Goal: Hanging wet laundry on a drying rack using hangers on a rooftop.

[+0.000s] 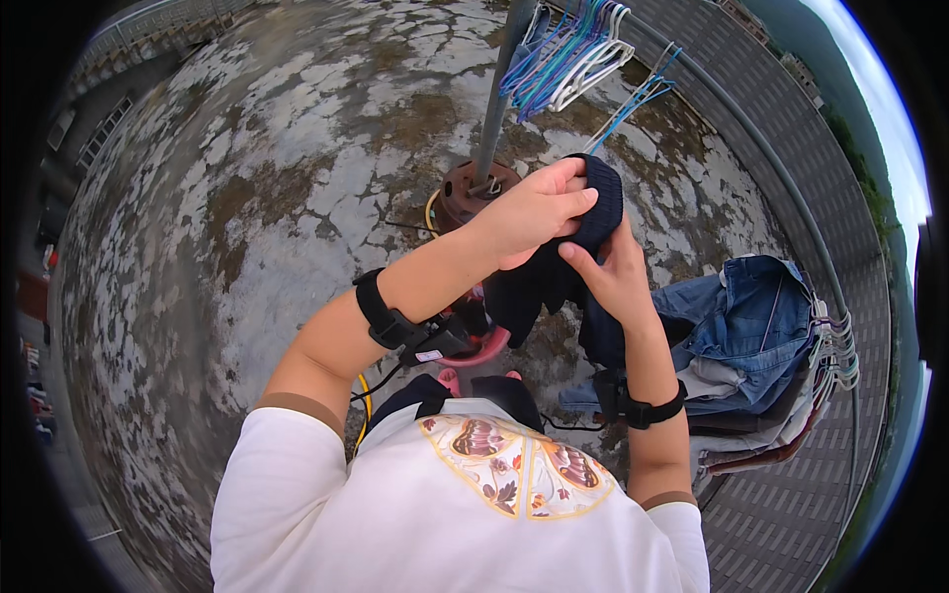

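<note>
A dark navy garment [545,274] hangs in front of me, its ribbed edge [606,189] uppermost and bunched between my hands. My left hand [545,207] grips this edge from the left, fingers tucked partly inside the opening. On the lower right, my right hand [615,270] pinches the fabric between thumb and fingers. Just behind the ribbed edge hang thin blue and white hangers [630,107]; whether one passes into the garment is hidden. Below my left forearm, a pink basin [485,352] shows partly, with coloured things in it that I cannot make out.
A metal rail [749,126] curves overhead to the right, joined to an upright pole [497,96] in a rusty round base [463,196]. Several hangers [571,63] cluster near the pole. Jeans [764,326] and other clothes hang at right. A yellow hose [363,415] lies by my feet.
</note>
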A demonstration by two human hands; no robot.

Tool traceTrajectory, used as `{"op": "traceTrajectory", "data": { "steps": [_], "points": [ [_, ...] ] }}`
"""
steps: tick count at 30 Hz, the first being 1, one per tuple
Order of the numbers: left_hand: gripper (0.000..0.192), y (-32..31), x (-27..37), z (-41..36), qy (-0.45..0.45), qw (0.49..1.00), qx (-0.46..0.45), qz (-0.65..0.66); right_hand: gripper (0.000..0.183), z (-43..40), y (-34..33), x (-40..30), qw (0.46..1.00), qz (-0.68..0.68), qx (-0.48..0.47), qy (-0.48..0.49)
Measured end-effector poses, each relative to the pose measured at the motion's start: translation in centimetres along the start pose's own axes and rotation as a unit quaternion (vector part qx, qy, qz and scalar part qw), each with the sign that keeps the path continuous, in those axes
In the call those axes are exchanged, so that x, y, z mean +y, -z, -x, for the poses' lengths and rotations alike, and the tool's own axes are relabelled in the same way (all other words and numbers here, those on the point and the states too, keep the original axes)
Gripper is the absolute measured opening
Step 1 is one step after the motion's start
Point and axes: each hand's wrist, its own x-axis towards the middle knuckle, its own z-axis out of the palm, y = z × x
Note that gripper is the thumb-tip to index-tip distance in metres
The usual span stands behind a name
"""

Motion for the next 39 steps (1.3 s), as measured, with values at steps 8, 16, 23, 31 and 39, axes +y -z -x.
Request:
{"op": "traceTrajectory", "data": {
  "steps": [8,16,23,31,39],
  "points": [
    [0.024,1.8,-3.3,1.2,-0.086,0.907,-0.139,-0.389,0.033,-2.1,5.7,-7.1,0.959,-0.277,-0.036,0.047],
    [0.059,1.5,-0.2,1.6,-0.142,0.838,-0.271,-0.452,0.049,-2.8,9.3,-7.2,0.946,-0.318,0.014,0.060],
    [0.034,4.3,3.1,2.5,-0.114,0.837,-0.064,-0.531,0.058,-2.4,10.0,-7.2,0.988,0.111,0.067,-0.085],
    [0.020,-3.4,9.1,1.5,-0.379,0.701,-0.268,-0.541,0.054,-1.5,7.7,-6.7,0.910,0.045,-0.361,0.200],
    [0.052,0.4,8.6,3.3,0.102,0.819,-0.473,-0.307,0.022,-1.1,11.3,-10.7,0.888,-0.007,-0.333,0.316]
  ]
}}
